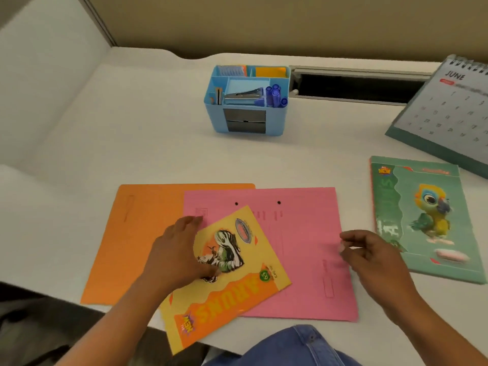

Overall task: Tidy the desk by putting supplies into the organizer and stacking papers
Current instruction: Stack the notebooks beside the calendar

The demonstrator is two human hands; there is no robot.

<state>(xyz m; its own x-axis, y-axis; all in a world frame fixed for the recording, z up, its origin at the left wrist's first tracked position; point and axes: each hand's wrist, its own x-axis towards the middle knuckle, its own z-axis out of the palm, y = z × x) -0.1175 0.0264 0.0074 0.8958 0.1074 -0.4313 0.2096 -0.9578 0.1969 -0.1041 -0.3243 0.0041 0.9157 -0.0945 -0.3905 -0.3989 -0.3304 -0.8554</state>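
Both hands work on the papers: the left hand [177, 250] lies flat, fingers spread, on the yellow notebook [232, 276], which sits tilted over the orange folder [137, 233] and pink folder [303, 249], while the right hand [369, 256] hovers half-curled and empty beside the pink folder's right edge. To stack well, I would turn the notebook square with the folders, then bring the green notebook [422, 220] on top; the blue organizer [247, 101] further back on the desk [132, 128] seems already filled.

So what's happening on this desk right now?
A person is tidying papers. The left hand rests on a yellow notebook lying tilted on a pink folder, which overlaps an orange folder. The right hand hovers empty at the pink folder's right edge. The green notebook lies apart. The organizer already holds supplies.
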